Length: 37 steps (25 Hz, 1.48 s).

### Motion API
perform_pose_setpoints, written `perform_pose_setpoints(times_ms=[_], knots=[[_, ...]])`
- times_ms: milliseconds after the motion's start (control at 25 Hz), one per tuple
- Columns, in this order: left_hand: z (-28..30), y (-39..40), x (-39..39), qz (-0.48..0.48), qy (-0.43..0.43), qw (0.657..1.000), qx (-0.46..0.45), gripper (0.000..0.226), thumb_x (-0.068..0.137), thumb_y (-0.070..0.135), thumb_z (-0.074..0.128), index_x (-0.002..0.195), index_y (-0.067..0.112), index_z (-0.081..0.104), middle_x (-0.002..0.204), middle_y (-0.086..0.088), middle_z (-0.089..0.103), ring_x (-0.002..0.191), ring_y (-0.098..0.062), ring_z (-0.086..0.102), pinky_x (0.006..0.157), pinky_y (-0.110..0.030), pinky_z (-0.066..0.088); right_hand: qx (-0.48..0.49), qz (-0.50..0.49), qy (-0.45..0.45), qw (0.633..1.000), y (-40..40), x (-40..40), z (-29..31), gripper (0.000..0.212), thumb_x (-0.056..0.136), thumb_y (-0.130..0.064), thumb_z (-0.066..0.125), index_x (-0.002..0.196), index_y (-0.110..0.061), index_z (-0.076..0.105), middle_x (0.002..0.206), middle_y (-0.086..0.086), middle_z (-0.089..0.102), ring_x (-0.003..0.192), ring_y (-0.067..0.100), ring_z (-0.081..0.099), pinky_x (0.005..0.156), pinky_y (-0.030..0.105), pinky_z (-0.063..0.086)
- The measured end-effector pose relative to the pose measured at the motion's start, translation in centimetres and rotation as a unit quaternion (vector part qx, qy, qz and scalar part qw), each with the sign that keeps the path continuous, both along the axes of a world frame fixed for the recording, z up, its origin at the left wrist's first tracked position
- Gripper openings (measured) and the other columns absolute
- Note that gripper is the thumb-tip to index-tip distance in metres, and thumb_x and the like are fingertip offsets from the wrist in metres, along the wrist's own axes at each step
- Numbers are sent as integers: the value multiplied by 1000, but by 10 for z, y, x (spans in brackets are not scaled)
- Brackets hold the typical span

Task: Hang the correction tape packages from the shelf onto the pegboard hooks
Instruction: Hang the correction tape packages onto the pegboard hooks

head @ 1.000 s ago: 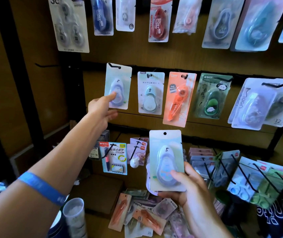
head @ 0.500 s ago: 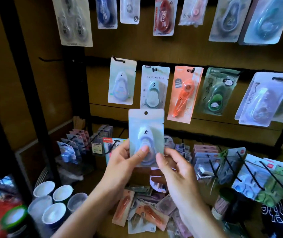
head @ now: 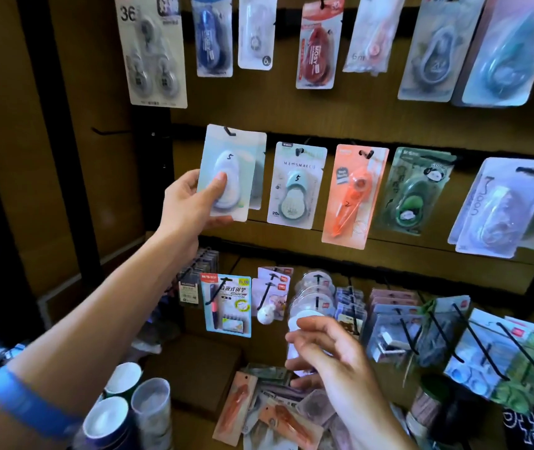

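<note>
**Package marked "5" held at middle-row hook**

Left hand [head: 191, 206] pinches pale-blue correction tape package [head: 226, 172], handwritten "5", its top at black hook [head: 230, 131]. Neighbouring card [head: 296, 185] reads "MARSMARCU", "5", "20m". Right hand [head: 330, 355] hovers over shelf [head: 200, 368], fingers loosely curled, empty.

Both arms bare, no sleeves in view. Left forearm [head: 74, 323] runs from lower left of frame toward centre-left, w/ a plain blue wristband [head: 22, 402] near bottom left; band is smooth, no markings legible. Left hand [head: 191, 207] and right hand [head: 330, 358], lower centre: no rings, watch or gloves. Nails short, unpainted.
</note>
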<state>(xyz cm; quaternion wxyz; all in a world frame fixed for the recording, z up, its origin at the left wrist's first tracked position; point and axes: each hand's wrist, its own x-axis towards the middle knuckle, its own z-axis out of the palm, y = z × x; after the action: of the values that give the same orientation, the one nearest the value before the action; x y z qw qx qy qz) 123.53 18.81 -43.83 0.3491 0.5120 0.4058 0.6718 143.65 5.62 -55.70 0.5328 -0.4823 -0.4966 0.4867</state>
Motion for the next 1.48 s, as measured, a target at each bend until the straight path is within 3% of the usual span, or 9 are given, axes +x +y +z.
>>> perform_pose_setpoints(times_ms=[320,440,560,760,840,1000,1120,1320,1480], knots=[[6,28,22,39,-56,993,-91,41,91,37,65,122,14,50,114,-5,59,92,-21,65,70,-30,60,-25,28,11,999,1,13,-6,13,91,-9,65,104,-12,65,100,13,73,69,21,68,62,39,55],[-11,40,18,34,-110,978,-173,40,91,24,68,124,11,49,116,-8,56,94,-26,65,67,-31,60,-43,24,10,999,3,24,-13,14,91,-7,64,104,-10,66,101,17,72,72,24,66,59,37,56],[-69,23,26,26,-153,963,-222,24,92,10,57,116,9,56,111,-12,60,82,-21,62,54,-26,53,-69,-16,8,997,4,37,-37,10,92,-6,62,100,-10,68,100,22,71,75,28,67,55,33,57],[-212,-59,60,0,-119,938,-325,23,90,0,52,109,9,61,84,-9,62,65,-18,55,48,-24,41,-174,-69,-28,982,6,64,-130,10,94,-7,59,99,-9,68,90,19,72,62,23,67,54,30,54],[-258,-69,66,-7,-89,920,-383,22,88,-1,55,109,5,62,83,-13,61,60,-17,52,43,-22,39,-212,-71,-65,973,9,72,-168,12,94,-8,58,102,-9,66,89,15,69,62,20,62,55,31,50],[-321,-57,80,-38,31,882,-468,19,91,7,57,108,12,63,91,-6,65,72,-18,56,57,-27,41,-289,-66,-118,948,15,86,-236,12,88,-8,61,85,-19,62,80,3,64,63,20,59,51,24,44],[-371,-26,83,-26,98,862,-497,18,90,9,59,107,14,62,96,-9,68,73,-18,57,57,-27,42,-312,-72,-143,937,28,97,-284,9,78,-19,65,82,-26,63,86,3,68,73,22,62,65,33,47],[-458,26,85,12,227,835,-501,13,84,12,70,82,13,57,100,-24,66,84,-32,59,67,-32,45,-363,-58,-162,916,72,107,-337,13,85,-14,63,89,-26,60,95,1,70,88,27,66,78,39,53],[-508,47,69,46,348,821,-450,5,79,17,69,82,14,66,104,-18,71,100,-36,66,89,-34,49,-400,-69,-139,903,108,109,-379,15,86,-14,64,89,-29,60,92,3,65,82,24,60,63,33,47]])
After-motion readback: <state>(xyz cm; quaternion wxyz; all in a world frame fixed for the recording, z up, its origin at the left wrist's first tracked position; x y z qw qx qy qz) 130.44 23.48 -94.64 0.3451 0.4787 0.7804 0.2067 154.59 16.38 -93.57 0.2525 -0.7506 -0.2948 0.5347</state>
